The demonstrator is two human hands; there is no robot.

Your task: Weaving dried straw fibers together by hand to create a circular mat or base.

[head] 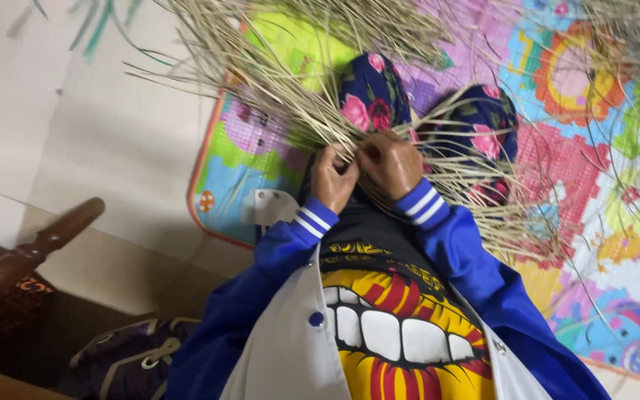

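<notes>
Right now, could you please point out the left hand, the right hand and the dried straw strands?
left hand (331,178), head view, on its back.
right hand (392,164), head view, on its knuckles.
dried straw strands (275,96), head view, mid-bundle.

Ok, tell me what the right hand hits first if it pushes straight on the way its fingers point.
The right hand already grips the dry straw strands; straight on, its fingers would likely meet the left hand close beside it, though depth is unclear.
</notes>
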